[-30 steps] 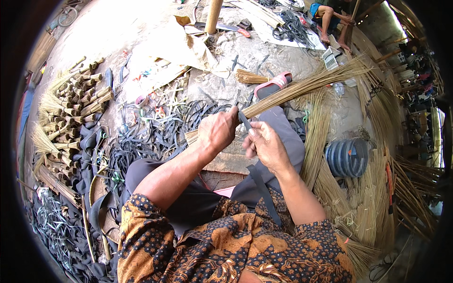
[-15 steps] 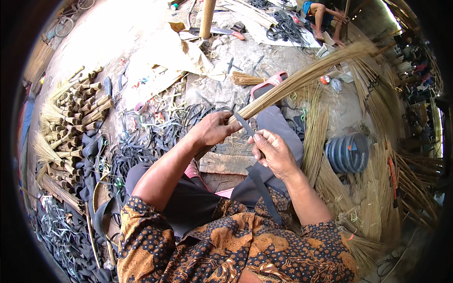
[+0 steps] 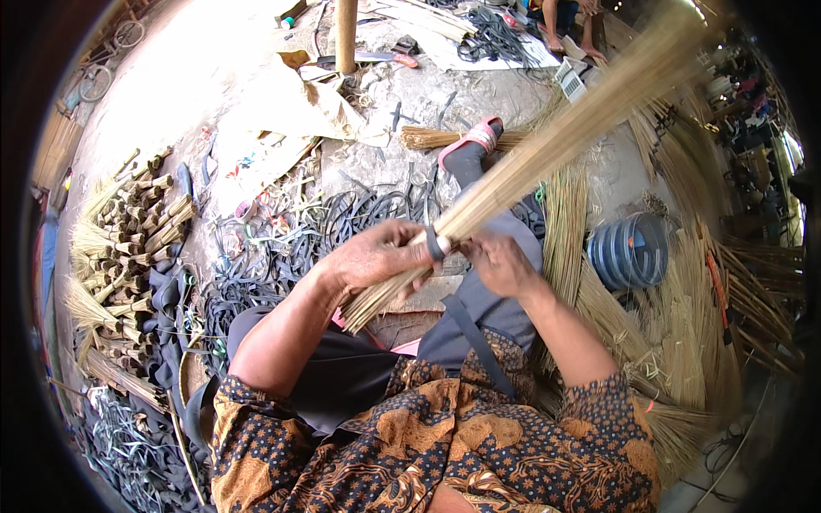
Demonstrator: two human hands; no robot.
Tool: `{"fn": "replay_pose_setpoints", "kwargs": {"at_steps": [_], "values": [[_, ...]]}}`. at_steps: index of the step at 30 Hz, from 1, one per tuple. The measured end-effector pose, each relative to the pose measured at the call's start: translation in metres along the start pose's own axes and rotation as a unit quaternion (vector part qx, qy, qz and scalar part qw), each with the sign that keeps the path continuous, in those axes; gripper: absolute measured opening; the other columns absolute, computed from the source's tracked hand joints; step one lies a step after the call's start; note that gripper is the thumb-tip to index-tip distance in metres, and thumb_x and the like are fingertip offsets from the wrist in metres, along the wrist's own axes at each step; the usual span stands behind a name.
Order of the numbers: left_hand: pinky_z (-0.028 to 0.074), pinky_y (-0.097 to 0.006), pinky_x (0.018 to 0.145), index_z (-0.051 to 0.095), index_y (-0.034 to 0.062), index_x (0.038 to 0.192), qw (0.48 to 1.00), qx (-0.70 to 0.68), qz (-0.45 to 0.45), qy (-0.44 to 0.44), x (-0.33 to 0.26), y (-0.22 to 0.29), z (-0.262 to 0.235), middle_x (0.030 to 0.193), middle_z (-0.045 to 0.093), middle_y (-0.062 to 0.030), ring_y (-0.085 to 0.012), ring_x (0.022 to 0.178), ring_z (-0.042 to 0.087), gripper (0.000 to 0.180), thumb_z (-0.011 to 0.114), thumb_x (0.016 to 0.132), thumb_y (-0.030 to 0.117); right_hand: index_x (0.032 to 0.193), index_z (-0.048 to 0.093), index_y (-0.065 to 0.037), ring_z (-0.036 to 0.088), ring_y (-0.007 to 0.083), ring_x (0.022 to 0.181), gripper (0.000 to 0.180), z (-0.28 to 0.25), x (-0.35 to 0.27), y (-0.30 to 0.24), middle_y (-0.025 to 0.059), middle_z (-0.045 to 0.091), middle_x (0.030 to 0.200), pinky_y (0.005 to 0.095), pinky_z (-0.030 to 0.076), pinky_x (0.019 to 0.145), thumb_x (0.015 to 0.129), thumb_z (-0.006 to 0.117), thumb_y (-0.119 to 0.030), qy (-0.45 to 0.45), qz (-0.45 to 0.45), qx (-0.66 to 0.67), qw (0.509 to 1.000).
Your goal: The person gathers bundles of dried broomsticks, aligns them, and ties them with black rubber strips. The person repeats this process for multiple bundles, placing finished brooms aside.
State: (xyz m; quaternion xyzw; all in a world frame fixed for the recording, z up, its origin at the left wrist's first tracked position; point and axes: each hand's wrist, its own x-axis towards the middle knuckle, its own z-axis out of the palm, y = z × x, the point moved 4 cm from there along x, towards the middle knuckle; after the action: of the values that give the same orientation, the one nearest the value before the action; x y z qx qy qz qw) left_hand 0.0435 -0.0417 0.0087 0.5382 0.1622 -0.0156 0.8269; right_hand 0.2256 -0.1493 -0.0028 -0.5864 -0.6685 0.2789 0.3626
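Observation:
A long bundle of thin straw-coloured sticks (image 3: 513, 179) slants across in front of me, its trimmed end low at the left and its far end blurred at the upper right. My left hand (image 3: 376, 256) is closed around the bundle near the trimmed end, thumb along the top. Just beyond that thumb, a dark rubber strip (image 3: 434, 244) circles the sticks. My right hand (image 3: 505, 267) is pinched against the bundle's near side by the strip; its fingertips are partly hidden. A tail of dark strip (image 3: 477, 346) lies over my lap.
Finished-looking small bundles (image 3: 132, 222) are piled at the left. Loose dark strips (image 3: 265, 256) litter the ground. Long loose sticks (image 3: 564, 231) and a blue ribbed container (image 3: 629, 250) stand at right. A wooden post (image 3: 345, 38) rises beyond, near a knife (image 3: 376, 57). Another person's legs (image 3: 564, 26) show at far right.
The strip, stretched out between my hands before, now wraps the bundle. My right hand has moved up to the bundle, and more of the trimmed end shows below my left hand.

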Motion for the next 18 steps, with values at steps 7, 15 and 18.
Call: {"fn": "replay_pose_setpoints", "kwargs": {"at_steps": [7,15,18], "values": [[0.055,-0.025,0.059,0.066,0.0044,0.118,0.997,0.075,-0.005,-0.028,0.008,-0.008,0.001,0.074,0.065,-0.0007,-0.0082,0.065,0.064,0.034,0.065,0.105,0.037,0.108,0.067,-0.004,0.07,0.0325,0.09,0.013,-0.005,0.036,-0.024,0.0155,0.07,0.093,0.0414,0.055,0.08,0.098,0.065,-0.011,-0.056,-0.008,-0.138,0.989],[0.049,-0.049,0.065,0.061,-0.0016,0.095,0.857,0.472,0.048,0.201,0.015,-0.011,-0.019,0.072,0.063,-0.0206,-0.0414,0.069,0.063,0.048,0.068,0.098,0.046,0.127,0.067,-0.016,0.07,0.0355,0.092,0.035,-0.023,0.061,-0.083,0.0133,0.063,0.105,0.0457,0.058,0.078,0.093,0.066,-0.01,-0.073,-0.098,-0.321,0.939],[0.05,-0.051,0.067,0.061,-0.0012,0.095,0.813,0.552,0.05,0.18,0.019,-0.013,-0.016,0.076,0.065,-0.0207,-0.0426,0.073,0.065,0.049,0.066,0.098,0.047,0.122,0.069,-0.019,0.07,0.0317,0.095,0.035,-0.01,0.079,-0.084,0.012,0.061,0.108,0.0423,0.059,0.079,0.09,0.063,-0.009,-0.1,-0.177,-0.418,0.885]]}}
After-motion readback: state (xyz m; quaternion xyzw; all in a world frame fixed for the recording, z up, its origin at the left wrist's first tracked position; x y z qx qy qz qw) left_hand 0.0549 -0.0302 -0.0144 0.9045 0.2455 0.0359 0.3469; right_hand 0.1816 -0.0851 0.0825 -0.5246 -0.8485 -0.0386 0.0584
